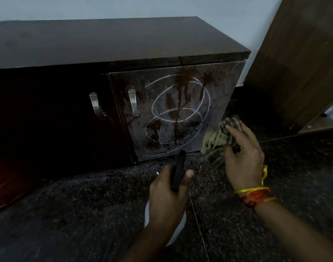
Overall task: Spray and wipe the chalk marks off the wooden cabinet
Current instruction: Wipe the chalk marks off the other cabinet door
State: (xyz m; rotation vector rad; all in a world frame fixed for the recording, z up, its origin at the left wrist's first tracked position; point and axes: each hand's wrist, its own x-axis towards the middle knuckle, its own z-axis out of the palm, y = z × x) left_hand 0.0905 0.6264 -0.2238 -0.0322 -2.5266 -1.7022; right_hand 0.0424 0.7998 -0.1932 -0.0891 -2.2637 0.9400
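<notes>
Left hand (167, 193) wrapped around the spray bottle (178, 171), right hand (241, 157) clutching the rag (218, 137). Soft, floppy cloth; best bunched into a pad against the wet chalk marks (180, 110).

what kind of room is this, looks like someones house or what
Probably a room in a home or small office, though it's dim. A low dark wooden cabinet with metal door handles stands against a plain pale wall, on a polished speckled stone floor.
</notes>
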